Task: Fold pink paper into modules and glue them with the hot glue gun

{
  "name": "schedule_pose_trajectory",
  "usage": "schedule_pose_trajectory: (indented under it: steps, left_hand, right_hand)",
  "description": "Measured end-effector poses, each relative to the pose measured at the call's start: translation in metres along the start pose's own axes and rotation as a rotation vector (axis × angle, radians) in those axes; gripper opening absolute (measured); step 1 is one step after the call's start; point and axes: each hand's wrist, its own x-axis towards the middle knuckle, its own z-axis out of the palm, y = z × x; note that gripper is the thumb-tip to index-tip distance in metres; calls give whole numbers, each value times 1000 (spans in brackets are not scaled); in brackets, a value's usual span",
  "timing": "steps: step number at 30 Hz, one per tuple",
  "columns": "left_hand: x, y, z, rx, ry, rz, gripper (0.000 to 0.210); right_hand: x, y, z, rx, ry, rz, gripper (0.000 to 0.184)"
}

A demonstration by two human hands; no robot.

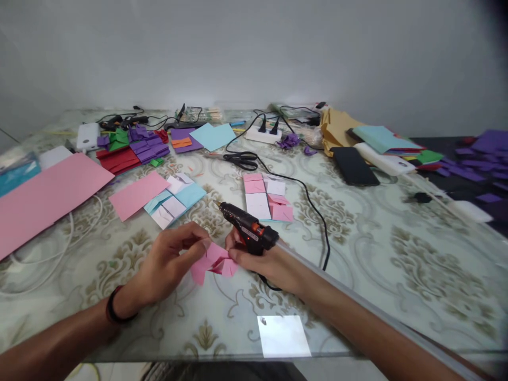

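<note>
My left hand [174, 259] pinches a folded pink paper [213, 260] between thumb and fingers, just above the patterned tabletop. In my right hand [254, 259] is a black hot glue gun [248, 225], its nozzle pointing up and to the left, with a long pale glue stick [317, 271] running out of its back over my forearm. The right thumb and a fingertip also touch the right edge of the pink paper. Behind my hands lie a block of pink and white folded papers [257, 205] and another of blue and white ones [174, 201].
Large pink sheets [51, 193] lie at the left. Scissors [242, 159], a power strip [263, 135] and a black phone [354, 165] are farther back. The gun's black cable [313, 203] loops over the table. A bright white square [283, 336] shows near the front edge.
</note>
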Motion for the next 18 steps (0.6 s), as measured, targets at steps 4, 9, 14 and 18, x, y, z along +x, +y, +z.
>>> schedule_pose_trajectory:
  steps: [4, 9, 14, 18]
  left_hand:
    - [1, 2, 3, -14, -44, -27, 20]
    - [3, 6, 9, -28, -134, -87, 14]
    - [5, 3, 5, -43, -198, -137, 6]
    - [9, 0, -6, -38, -136, -137, 17]
  right_hand:
    - [2, 9, -2, -55, 48, -53, 23]
    - [1, 16, -1, -26, 15, -74, 23]
    - [-1, 16, 0, -7, -47, -58, 18]
    - [-1, 11, -3, -68, 24, -46, 15]
